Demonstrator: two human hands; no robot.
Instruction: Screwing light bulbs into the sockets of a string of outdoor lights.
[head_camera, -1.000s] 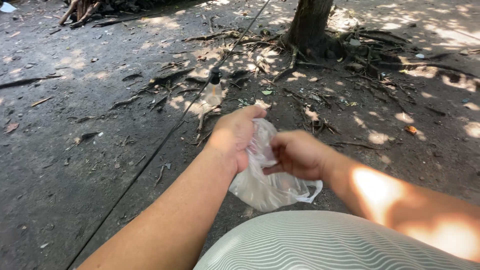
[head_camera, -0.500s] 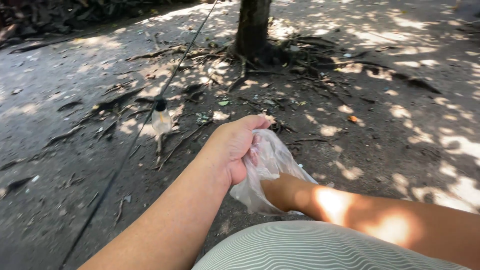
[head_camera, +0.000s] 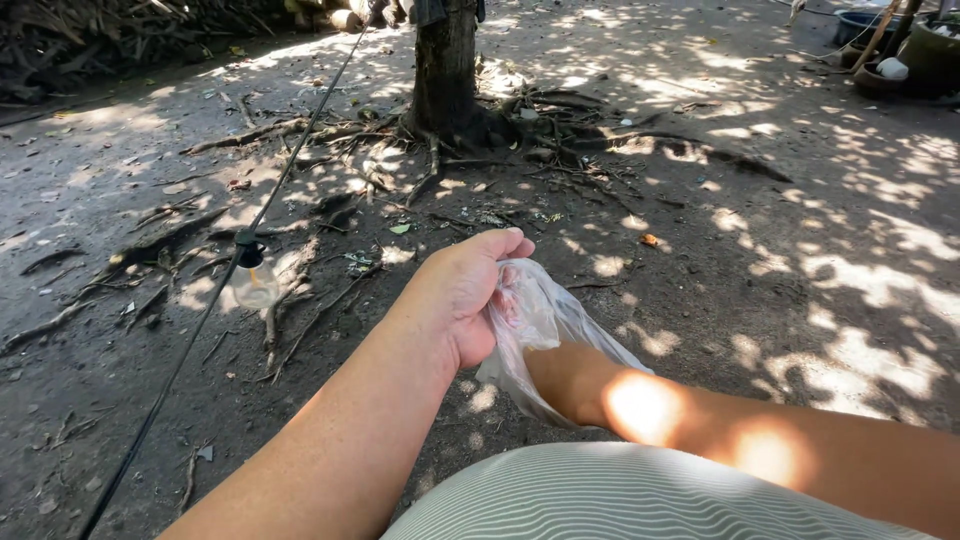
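Note:
My left hand grips the upper edge of a clear plastic bag and holds it open in front of my striped shirt. My right hand is pushed down inside the bag and shows only faintly through the plastic; its wrist and forearm come out at the bag's lower side. Whether those fingers hold anything cannot be made out.
A black cable with a hanging light bulb runs diagonally across the left. A tree trunk with spreading roots stands ahead on bare dirt ground. Pots and a basin sit at the far right; a stick pile lies far left.
My right hand has gone from outside the bag to deep inside it, while my left hand keeps the bag's rim. The view has shifted toward the tree.

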